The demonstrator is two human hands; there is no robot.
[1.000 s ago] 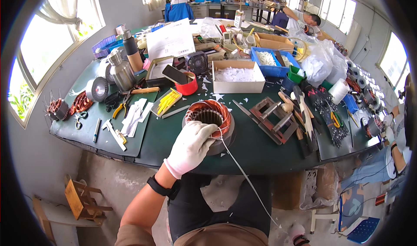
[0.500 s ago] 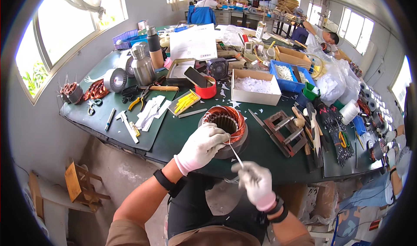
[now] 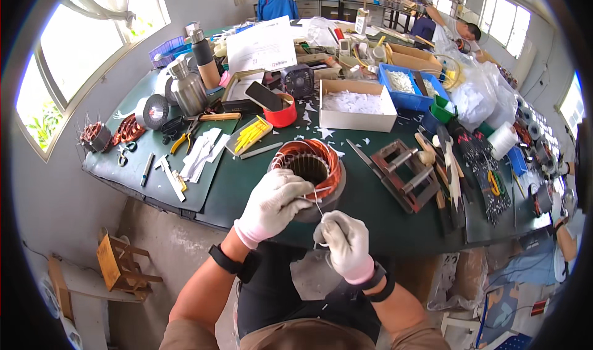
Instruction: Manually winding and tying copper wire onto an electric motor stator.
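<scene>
A motor stator point(image 3: 334, 178) with a ring of copper windings stands on the green table in front of me, its hollow bore facing up. My left hand point(image 3: 275, 203), in a white glove with a pink cuff, is closed at the near left rim of the windings. Its fingertips pinch a white cord point(image 3: 319, 207) against the coil. Lower and to the right, my gloved right hand point(image 3: 346, 244) is closed on the other end of that cord. Between the two hands the cord runs in a short line, and a loose bit hangs by the right fingers.
Right of the stator lies a metal frame fixture point(image 3: 404, 176) beside several knives and sticks. A white box of paper scraps point(image 3: 358, 112), a red tub point(image 3: 280, 114) and a tray of yellow sticks point(image 3: 250, 134) stand behind. Pliers point(image 3: 183, 139) lie left. Co-workers sit farther off.
My right hand has moved up and left, closer to the stator, and the cord span between the hands is shorter. The left hand stays at the rim. The whole view has shifted slightly.
</scene>
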